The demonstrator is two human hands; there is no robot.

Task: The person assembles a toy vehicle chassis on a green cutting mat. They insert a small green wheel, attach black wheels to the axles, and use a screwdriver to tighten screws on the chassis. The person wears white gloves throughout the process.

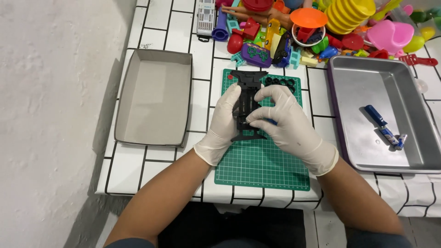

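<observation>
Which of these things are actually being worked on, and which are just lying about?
In use: black plastic toy car chassis, held by gloved left hand and right hand; green cutting mat.
Lying about: grey cardboard box, metal tray, blue-handled screwdriver, colourful toy pile.

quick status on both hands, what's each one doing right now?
Left hand: closed on the left side of the black toy car chassis.
Right hand: closed on the chassis's right side, fingers curled over it.
</observation>
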